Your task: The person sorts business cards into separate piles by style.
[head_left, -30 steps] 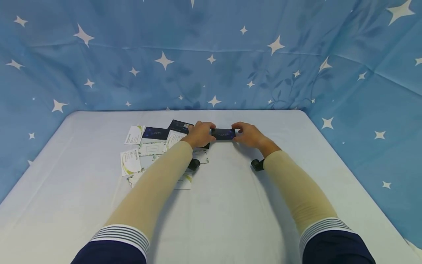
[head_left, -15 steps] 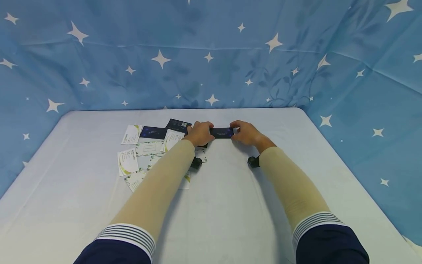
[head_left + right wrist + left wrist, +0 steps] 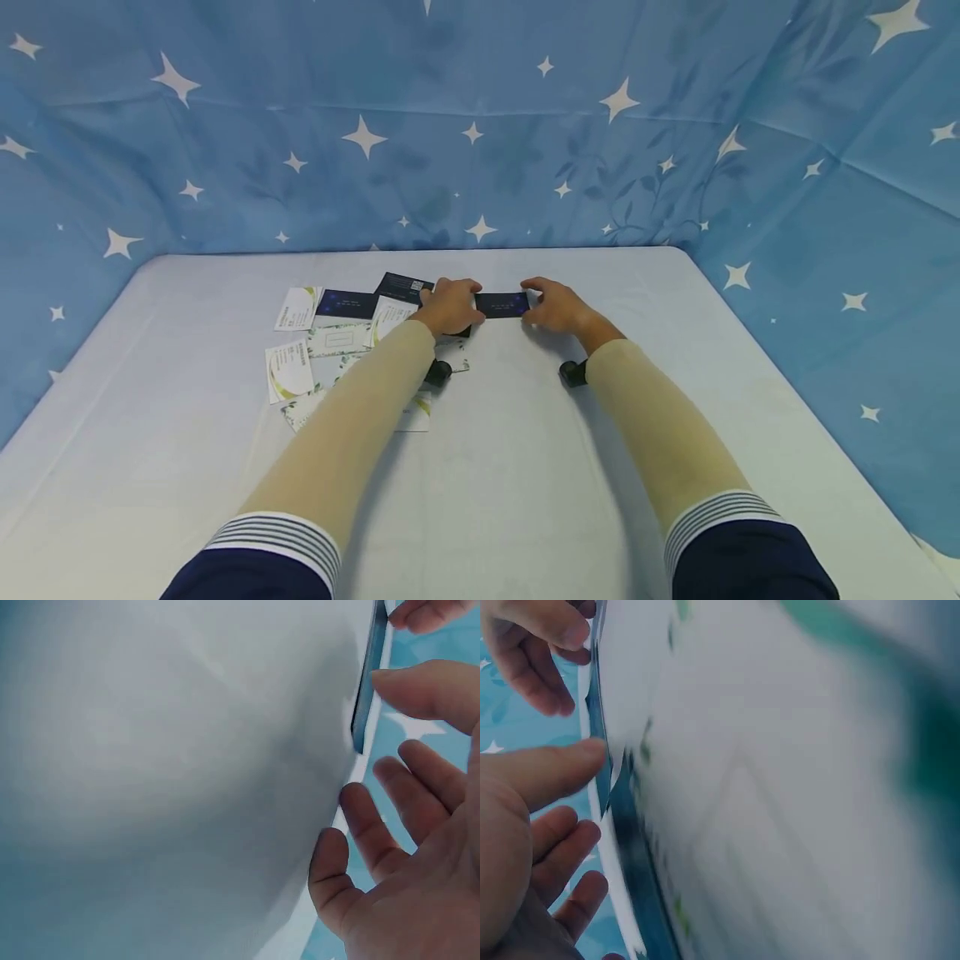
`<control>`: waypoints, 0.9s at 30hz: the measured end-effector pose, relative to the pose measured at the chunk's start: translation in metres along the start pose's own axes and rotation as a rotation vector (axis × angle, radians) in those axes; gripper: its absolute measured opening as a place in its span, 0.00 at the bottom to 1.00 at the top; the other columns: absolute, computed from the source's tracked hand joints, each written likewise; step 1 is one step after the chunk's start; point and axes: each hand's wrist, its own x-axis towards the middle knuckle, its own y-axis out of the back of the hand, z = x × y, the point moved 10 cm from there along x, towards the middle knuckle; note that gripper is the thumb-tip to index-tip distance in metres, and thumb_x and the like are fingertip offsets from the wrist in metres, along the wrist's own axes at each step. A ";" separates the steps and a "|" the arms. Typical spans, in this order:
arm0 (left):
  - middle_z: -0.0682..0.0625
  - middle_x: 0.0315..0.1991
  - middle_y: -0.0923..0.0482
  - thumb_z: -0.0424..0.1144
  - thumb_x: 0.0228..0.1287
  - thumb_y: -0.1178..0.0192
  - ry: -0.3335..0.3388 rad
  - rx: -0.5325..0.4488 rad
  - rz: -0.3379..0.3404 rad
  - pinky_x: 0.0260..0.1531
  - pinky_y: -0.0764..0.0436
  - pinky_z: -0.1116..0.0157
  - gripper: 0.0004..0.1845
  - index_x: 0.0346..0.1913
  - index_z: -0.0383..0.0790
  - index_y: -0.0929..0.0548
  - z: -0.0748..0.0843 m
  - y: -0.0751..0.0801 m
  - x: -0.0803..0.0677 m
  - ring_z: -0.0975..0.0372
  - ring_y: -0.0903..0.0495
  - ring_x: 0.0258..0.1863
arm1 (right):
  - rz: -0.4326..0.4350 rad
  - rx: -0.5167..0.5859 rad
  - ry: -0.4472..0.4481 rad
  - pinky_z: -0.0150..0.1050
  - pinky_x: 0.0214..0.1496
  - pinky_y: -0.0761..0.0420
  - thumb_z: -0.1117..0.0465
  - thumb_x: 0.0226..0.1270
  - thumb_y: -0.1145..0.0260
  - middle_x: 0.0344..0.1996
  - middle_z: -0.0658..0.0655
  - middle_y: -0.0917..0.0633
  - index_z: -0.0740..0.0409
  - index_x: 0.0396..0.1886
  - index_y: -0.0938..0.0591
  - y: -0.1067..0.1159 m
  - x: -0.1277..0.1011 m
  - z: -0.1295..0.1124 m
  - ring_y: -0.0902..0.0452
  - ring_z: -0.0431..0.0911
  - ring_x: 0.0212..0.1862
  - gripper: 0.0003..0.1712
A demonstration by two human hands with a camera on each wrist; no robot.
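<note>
Both hands hold a dark blue business card (image 3: 502, 305) at its two short ends, near the far middle of the white table. My left hand (image 3: 447, 306) has thumb and forefinger at the card's left corners; my right hand (image 3: 561, 308) does the same at the right corners. Low from the side, the right wrist view catches the card's dark edge (image 3: 367, 697) beside the right thumb (image 3: 409, 686). The other fingers of each hand are loosely bent. Under and behind the left hand lie spread cards, among them a black card (image 3: 403, 287) with a small square code.
Left of the hands, several cards overlap: another dark blue card (image 3: 347, 303), white cards with a green curve (image 3: 289, 371) and a leaf-bordered card (image 3: 337, 339). The left forearm (image 3: 360, 417) hides part of them. A blue star-patterned curtain (image 3: 450, 125) hangs behind the table (image 3: 495, 483).
Hands and card keep nearly the same place and grip. The whole scene shifts slightly in view, as the head camera moves a little.
</note>
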 end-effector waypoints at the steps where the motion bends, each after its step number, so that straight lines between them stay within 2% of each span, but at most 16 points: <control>1: 0.48 0.65 0.26 0.48 0.69 0.36 -0.007 0.004 -0.002 0.65 0.50 0.41 0.32 0.74 0.48 0.31 -0.002 0.001 -0.002 0.47 0.42 0.71 | 0.004 0.002 0.003 0.54 0.66 0.33 0.60 0.63 0.34 0.70 0.64 0.31 0.57 0.75 0.34 0.000 -0.002 -0.001 0.33 0.59 0.67 0.40; 4: 0.48 0.68 0.29 0.50 0.68 0.35 -0.029 0.008 -0.012 0.66 0.52 0.40 0.33 0.74 0.49 0.30 -0.009 0.008 -0.009 0.47 0.43 0.72 | 0.019 0.014 0.018 0.54 0.65 0.32 0.57 0.63 0.31 0.70 0.63 0.30 0.56 0.74 0.33 -0.001 -0.007 -0.005 0.33 0.58 0.67 0.40; 11: 0.47 0.71 0.33 0.51 0.64 0.31 -0.085 0.011 -0.092 0.63 0.51 0.41 0.35 0.73 0.50 0.29 -0.030 0.011 -0.030 0.48 0.46 0.73 | 0.013 0.010 0.105 0.51 0.66 0.32 0.56 0.63 0.27 0.67 0.57 0.26 0.56 0.71 0.28 -0.011 -0.018 -0.027 0.31 0.56 0.65 0.37; 15: 0.46 0.73 0.37 0.49 0.62 0.29 -0.078 0.010 -0.074 0.64 0.53 0.40 0.37 0.73 0.49 0.30 -0.045 0.019 -0.038 0.49 0.48 0.74 | 0.008 -0.026 0.161 0.50 0.69 0.35 0.55 0.63 0.27 0.67 0.58 0.25 0.58 0.71 0.28 -0.020 -0.019 -0.047 0.32 0.55 0.68 0.37; 19: 0.46 0.73 0.36 0.47 0.62 0.29 -0.059 0.036 -0.059 0.61 0.50 0.41 0.37 0.73 0.49 0.30 -0.057 0.025 -0.043 0.50 0.48 0.73 | -0.002 -0.074 0.172 0.49 0.70 0.37 0.54 0.63 0.27 0.67 0.58 0.24 0.57 0.71 0.28 -0.030 -0.014 -0.062 0.33 0.54 0.69 0.38; 27: 0.44 0.72 0.35 0.48 0.65 0.31 -0.011 0.074 -0.093 0.63 0.50 0.42 0.36 0.74 0.50 0.31 -0.062 0.024 -0.044 0.50 0.45 0.72 | -0.038 -0.156 0.125 0.51 0.70 0.38 0.50 0.63 0.27 0.66 0.55 0.25 0.51 0.72 0.28 -0.051 -0.005 -0.077 0.35 0.54 0.68 0.39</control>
